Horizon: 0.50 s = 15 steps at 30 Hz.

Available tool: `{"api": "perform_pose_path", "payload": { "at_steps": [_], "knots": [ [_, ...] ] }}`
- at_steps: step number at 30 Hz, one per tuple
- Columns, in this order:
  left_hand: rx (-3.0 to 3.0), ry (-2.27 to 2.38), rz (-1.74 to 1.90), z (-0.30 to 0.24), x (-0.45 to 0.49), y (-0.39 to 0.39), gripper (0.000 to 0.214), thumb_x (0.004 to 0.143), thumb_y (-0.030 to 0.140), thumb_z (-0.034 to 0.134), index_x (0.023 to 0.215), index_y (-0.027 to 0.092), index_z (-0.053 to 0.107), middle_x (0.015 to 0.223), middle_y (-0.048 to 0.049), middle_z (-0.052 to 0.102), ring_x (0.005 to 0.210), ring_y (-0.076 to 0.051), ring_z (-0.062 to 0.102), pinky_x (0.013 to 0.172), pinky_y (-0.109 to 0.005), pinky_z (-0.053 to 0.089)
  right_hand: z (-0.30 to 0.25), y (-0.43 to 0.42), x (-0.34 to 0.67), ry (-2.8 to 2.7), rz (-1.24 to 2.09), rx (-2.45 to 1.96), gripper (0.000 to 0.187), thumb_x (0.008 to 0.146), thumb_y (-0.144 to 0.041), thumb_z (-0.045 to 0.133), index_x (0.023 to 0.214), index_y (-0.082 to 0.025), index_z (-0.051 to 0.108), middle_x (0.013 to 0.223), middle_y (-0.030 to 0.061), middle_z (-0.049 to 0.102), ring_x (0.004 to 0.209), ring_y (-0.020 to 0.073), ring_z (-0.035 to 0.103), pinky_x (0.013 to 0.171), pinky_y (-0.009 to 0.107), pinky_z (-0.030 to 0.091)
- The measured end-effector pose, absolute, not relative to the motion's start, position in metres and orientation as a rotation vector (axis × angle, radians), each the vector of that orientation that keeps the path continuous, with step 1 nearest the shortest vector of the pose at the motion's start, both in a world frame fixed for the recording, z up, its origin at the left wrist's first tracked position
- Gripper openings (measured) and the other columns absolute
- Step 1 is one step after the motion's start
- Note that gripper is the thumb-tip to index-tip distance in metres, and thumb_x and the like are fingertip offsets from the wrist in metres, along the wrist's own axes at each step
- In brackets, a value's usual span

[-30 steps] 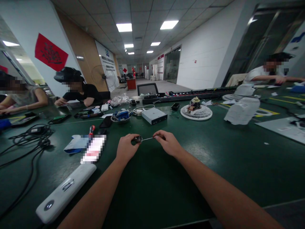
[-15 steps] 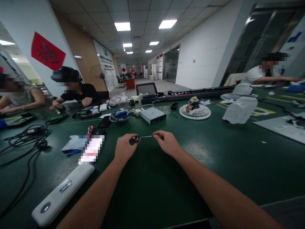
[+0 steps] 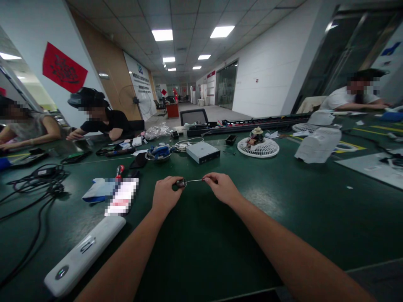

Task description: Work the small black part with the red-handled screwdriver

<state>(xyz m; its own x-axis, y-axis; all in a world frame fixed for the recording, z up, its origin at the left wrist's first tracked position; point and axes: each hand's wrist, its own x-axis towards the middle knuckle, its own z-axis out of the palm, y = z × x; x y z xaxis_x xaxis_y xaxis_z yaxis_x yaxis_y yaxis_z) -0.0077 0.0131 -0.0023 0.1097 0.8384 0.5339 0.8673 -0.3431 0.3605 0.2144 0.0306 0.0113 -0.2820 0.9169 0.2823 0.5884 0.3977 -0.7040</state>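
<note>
My left hand pinches a small dark cylinder with a shiny round end, held above the green table. From that end a thin metal rod stretches across to my right hand. The fingertips of my right hand are closed on the rod's other end, where a speck of red shows. Whether the rod is fixed to the cylinder or only touches it, I cannot tell. Beyond my hands lies a grey optical disc drive.
A white fan grille with a motor stands behind right, near a white plastic housing. On the left lie a white elongated device, a blue-grey cloth, a red-handled screwdriver and black cables. Several people sit around.
My hands and what they hold stay almost the same; the whole view shifts very slightly. At the far right, a person's arm has drawn back and the head has moved.
</note>
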Motion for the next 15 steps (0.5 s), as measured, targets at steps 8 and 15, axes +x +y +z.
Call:
{"api": "perform_pose_path", "payload": {
  "at_steps": [8,15],
  "knots": [
    [-2.351,-1.764,-1.006,-0.0011,-0.0047,0.0121,0.029,0.075,0.021,0.07,0.104,0.024,0.071,0.102,-0.0027,0.073,0.096,-0.023,0.065,0.091,-0.038,0.047,0.0129,0.0291,0.213,-2.01,0.614,-1.329,0.027,0.091,-0.03,0.049,0.096,-0.017,0.073,0.077,0.0039,0.07,0.064,0.0153,0.058,0.059,0.026,0.038],
    [-2.276,-1.822,-0.972,-0.0001,-0.0042,0.0109,0.029,0.077,0.02,0.069,0.105,0.026,0.069,0.105,-0.0024,0.071,0.1,-0.025,0.063,0.094,-0.041,0.043,0.0157,0.0251,0.2103,-1.972,0.513,-1.469,0.035,0.095,-0.036,0.044,0.08,-0.019,0.07,0.071,0.0047,0.068,0.064,0.0166,0.059,0.059,0.027,0.036]
  ]
}}
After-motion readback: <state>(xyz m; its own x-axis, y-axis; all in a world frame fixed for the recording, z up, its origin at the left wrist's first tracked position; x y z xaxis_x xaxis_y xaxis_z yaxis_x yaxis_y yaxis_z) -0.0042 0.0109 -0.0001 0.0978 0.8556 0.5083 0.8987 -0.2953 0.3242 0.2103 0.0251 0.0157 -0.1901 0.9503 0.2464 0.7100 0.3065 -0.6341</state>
